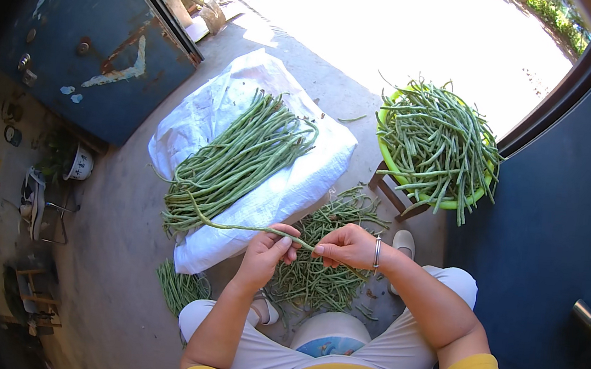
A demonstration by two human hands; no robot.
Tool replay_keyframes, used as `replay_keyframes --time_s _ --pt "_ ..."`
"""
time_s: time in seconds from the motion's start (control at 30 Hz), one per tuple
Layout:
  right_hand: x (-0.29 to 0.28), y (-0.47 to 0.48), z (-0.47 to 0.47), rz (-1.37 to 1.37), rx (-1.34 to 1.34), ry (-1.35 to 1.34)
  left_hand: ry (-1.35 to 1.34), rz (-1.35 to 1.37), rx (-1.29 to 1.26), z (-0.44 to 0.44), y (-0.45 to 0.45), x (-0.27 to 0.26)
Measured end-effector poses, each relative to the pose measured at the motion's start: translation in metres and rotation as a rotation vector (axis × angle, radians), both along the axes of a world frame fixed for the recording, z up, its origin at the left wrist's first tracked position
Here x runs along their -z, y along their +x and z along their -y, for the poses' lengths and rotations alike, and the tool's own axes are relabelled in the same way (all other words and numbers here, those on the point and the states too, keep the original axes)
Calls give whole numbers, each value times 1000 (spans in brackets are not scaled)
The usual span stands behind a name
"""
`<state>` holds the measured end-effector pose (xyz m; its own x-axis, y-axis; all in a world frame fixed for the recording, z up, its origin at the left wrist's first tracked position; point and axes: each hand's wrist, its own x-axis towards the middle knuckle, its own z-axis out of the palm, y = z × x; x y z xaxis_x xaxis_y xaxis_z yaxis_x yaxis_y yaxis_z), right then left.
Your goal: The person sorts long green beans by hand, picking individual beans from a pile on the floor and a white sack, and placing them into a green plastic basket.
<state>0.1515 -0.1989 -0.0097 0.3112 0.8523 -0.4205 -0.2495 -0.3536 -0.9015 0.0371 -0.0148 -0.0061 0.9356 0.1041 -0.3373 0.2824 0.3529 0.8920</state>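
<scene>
One long green bean (248,228) stretches between my hands, its thin end curving up over the bundle on the left. My left hand (269,251) pinches it near the middle. My right hand (347,247), with a bracelet at the wrist, grips it further right, and a piece sticks out below the fingers. To the left, a bundle of whole long beans (239,163) lies on a white woven sack (295,184). On the floor beneath my hands spreads a pile of short bean pieces (318,283).
A yellow-green basin (391,159) heaped with bean pieces (439,134) stands on a brown wooden stool (411,209) at right. Another bean bunch (179,285) lies by my left knee. Dark doors (100,48) flank the opening. A potted plant (80,162) is at left.
</scene>
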Motion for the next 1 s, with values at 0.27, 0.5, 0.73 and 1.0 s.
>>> replay_keyframes --time_s 0.27,0.5,0.73,1.0 --pt "-2 -6 -3 30 13 25 -145 -39 -106 3 2 3" --pt "3 -13 -4 136 130 108 -224 8 -294 -8 5 3" --pt "8 -18 -9 -41 84 63 -246 2 -272 -7 7 5" --pt "11 -25 -14 58 140 104 -292 10 -270 -8 8 6"
